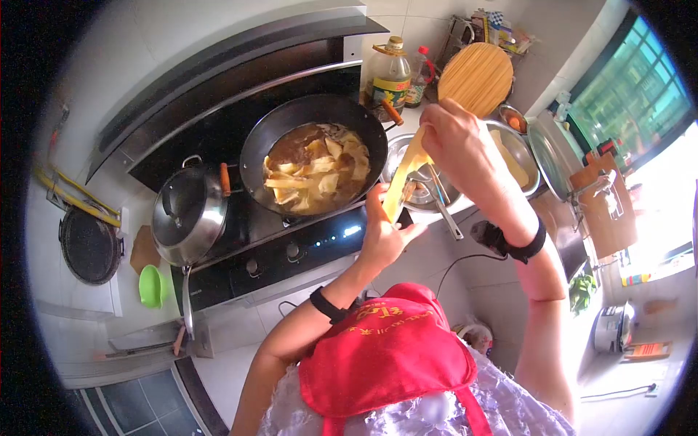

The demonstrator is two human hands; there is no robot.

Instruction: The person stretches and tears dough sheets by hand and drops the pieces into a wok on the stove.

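A long pale yellow strip of food (401, 179) hangs between my hands, to the right of the wok. Its top end is pinched in my right hand (459, 145). Lower down, my left hand (385, 231) has its fingers closed around the strip's bottom end, thumb pointing right. Beneath my hands sits a steel bowl (395, 154) with a utensil handle (449, 220) over its rim. The black wok (254, 156) on the stove holds brown liquid and yellowish pieces (320, 167).
A lidded pan (190, 211) stands on the stove's left. Behind are an oil bottle (390, 78), a red-capped bottle (419, 76) and a round wooden board (476, 78). Another steel bowl (529, 161) is at the right, and a green bowl (152, 285) at the far left.
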